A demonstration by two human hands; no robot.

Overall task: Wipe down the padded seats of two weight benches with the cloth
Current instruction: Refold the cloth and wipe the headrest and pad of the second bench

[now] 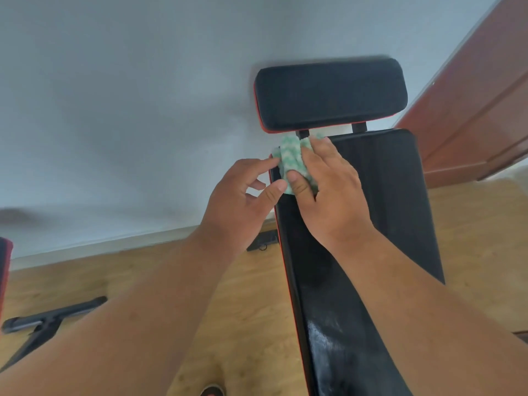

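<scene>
A black padded bench (380, 212) with red edge piping runs from the bottom of the view up toward the wall. Its separate black headrest pad (331, 94) sits at the far end. A green-and-white cloth (291, 157) lies bunched on the pad's far left corner. My right hand (328, 190) presses flat on the cloth, thumb and fingers gripping it. My left hand (243, 207) hovers at the pad's left edge, fingers apart, fingertips touching the cloth's left side. A second bench's red-edged pad (4, 270) shows only at the far left edge.
The grey wall (114, 110) stands close behind the bench. A brown wooden door (480, 110) is at the right. Black metal bench legs (48, 318) lie on the wood floor (243, 324) at lower left. A shoe tip (213, 391) shows at the bottom.
</scene>
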